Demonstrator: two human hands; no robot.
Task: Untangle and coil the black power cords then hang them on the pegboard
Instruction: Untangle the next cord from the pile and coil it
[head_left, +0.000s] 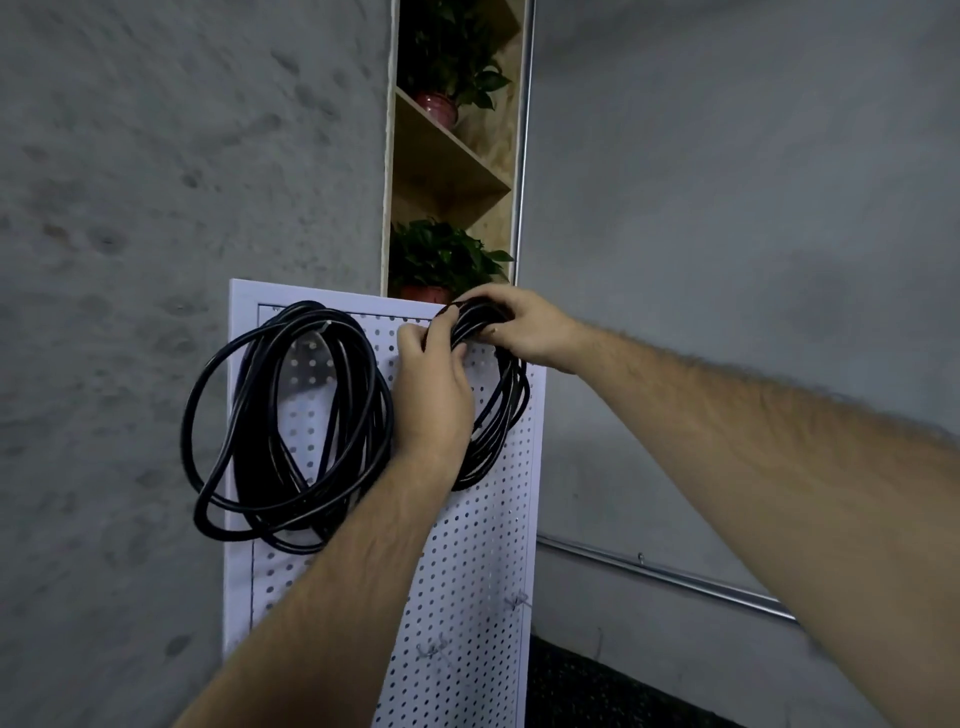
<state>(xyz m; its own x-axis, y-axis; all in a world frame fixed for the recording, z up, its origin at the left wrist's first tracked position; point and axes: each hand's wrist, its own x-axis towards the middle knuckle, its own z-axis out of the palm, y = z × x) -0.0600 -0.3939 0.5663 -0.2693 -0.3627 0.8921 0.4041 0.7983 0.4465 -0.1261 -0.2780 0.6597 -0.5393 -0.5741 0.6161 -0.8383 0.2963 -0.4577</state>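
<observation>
Both hands grip top of right coil (498, 410) against pegboard (467, 571): left hand (431, 384) fingers curled on strands, right hand (524, 327) wrapped over them. Left coil (291, 415) hangs left of the fingers.

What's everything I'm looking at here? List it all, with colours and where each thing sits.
hung cord: one, black, coiled, hanging at the pegboard's upper left
held cord: one, black, coiled, at the pegboard's upper right
pegboard: one, white, against the grey wall
spare hooks: two, metal, low on the pegboard
potted plants: two, green in reddish pots, on the shelf
shelf: one, wooden, behind the pegboard
rail: one, silver, low at the right
left hand: bare, fingers pinching the held cord's top
right hand: bare, gripping the held cord's top
</observation>
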